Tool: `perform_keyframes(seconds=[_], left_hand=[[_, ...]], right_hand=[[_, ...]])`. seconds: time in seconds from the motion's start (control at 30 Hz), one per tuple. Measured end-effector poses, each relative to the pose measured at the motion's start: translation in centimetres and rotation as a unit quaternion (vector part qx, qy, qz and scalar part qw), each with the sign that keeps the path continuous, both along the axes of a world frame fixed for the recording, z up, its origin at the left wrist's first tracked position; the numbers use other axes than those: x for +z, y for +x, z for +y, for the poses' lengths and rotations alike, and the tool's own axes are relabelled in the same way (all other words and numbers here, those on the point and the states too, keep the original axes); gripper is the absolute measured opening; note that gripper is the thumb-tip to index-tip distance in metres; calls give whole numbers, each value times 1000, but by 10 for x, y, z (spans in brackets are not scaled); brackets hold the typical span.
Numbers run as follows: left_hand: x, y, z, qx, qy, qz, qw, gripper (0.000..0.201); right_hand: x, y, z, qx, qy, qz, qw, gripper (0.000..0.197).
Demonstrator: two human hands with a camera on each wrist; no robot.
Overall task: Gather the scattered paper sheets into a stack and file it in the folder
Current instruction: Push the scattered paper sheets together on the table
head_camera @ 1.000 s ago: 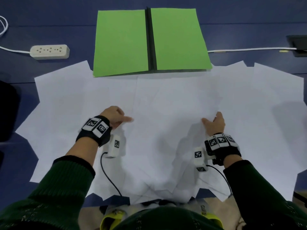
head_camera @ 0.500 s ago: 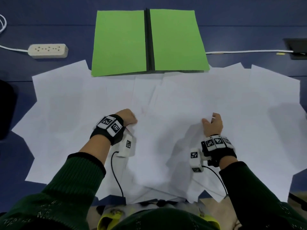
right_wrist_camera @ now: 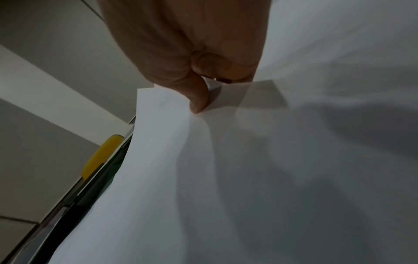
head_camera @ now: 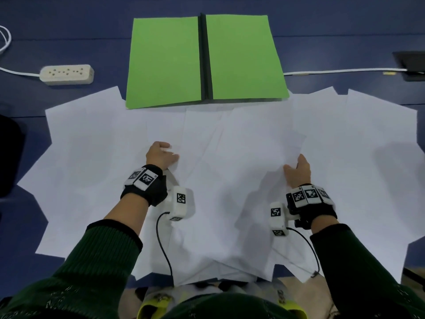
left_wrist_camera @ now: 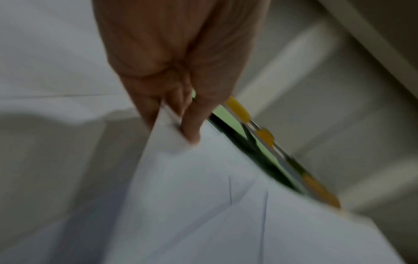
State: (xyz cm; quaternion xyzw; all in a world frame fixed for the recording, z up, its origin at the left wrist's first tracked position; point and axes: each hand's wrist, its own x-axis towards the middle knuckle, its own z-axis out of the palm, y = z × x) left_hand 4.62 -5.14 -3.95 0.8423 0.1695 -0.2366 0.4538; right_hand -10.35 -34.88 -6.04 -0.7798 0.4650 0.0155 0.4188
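Several white paper sheets [head_camera: 241, 139] lie spread and overlapping across the blue table. An open green folder [head_camera: 204, 58] with a dark spine lies flat at the back centre, its near edge over the sheets. My left hand [head_camera: 162, 155] pinches the left edge of a middle sheet [left_wrist_camera: 203, 187], thumb on top. My right hand [head_camera: 297, 170] pinches the right edge of sheets [right_wrist_camera: 203, 160], which bulge upward between the hands. The fingers under the paper are hidden.
A white power strip [head_camera: 66, 74] with its cord sits at the back left. A white cable [head_camera: 345, 70] runs to a dark box [head_camera: 411, 64] at the back right. A dark object [head_camera: 9, 155] stands at the left edge. Sheets overhang the table's near edge.
My left hand has moved right and forward, sliding middle sheets toward the centre and taking hold of an edge. The right hand has held its grip almost in place.
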Motion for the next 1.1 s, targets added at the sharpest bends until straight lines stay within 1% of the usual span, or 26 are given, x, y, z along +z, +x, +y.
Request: perform_keyframes(seconds=[0.07,0.13,0.2,0.23,0.27,0.3,0.33,0.37,0.4,0.43,0.47,0.5,0.53,0.57,0.6,0.63,0.67,0.73,0.8,0.83,0.9,0.93,0.97,1.0,1.03,1.1], left_hand=[[2,1,-12,11,-13,-84,996,26],[7,6,-28,23,-64,-127,990,24],[11,11,-42,12,-131,-115,985,31],[12,13,-48,3,-153,-98,983,40],[13,14,-53,-7,-140,-86,986,52],[12,17,-53,-17,-86,-84,993,61],[11,18,-50,-31,-3,-80,996,63],[10,18,-45,-52,83,-67,993,57],[5,16,-40,-85,139,-46,986,44],[2,13,-38,-120,155,-17,980,30],[0,9,-39,-146,152,11,978,22],[-3,5,-41,-161,144,18,976,26],[-7,2,-45,-166,128,17,978,35],[-7,1,-48,-155,107,19,982,43],[-5,2,-51,-134,95,22,986,49],[-5,5,-52,-111,100,21,989,52],[-4,7,-51,-94,121,28,988,54],[-3,7,-44,-88,158,59,982,61],[-2,1,-42,-102,148,77,981,69],[-3,-4,-43,-111,136,76,982,73],[-6,-12,-48,-111,106,65,986,71],[-7,-15,-51,-104,97,54,988,64],[-6,-17,-53,-99,93,33,990,54],[-4,-19,-55,-85,85,26,992,48],[-3,-19,-56,-68,71,20,995,50],[-1,-17,-57,-50,30,33,998,63]], right_hand=[[2,3,5,40,19,32,999,47],[1,9,15,87,45,46,994,52],[1,15,27,104,62,29,992,44],[1,17,31,101,62,20,993,42],[1,18,33,82,54,19,995,41],[4,18,32,55,40,20,998,41],[7,17,28,23,22,20,999,40],[10,16,25,1,5,20,1000,39],[12,15,22,-15,-4,21,1000,39],[16,15,22,-20,-3,20,1000,39],[16,17,24,-17,7,18,1000,40],[18,20,30,-3,18,14,1000,40],[16,24,35,14,33,13,999,39],[15,28,42,29,45,7,999,35],[10,32,45,41,48,3,998,24],[10,34,46,43,41,-2,998,12],[8,33,41,28,30,-9,999,12],[5,28,29,-19,-1,-14,1000,21],[6,25,25,-45,-8,-15,999,20],[7,26,28,-47,0,-11,999,27],[8,30,43,-17,30,14,999,55],[7,32,50,10,47,22,999,66],[7,34,56,45,58,25,997,72],[6,35,57,76,60,22,995,74],[7,36,56,100,52,14,994,73],[8,34,45,105,34,7,994,64]])
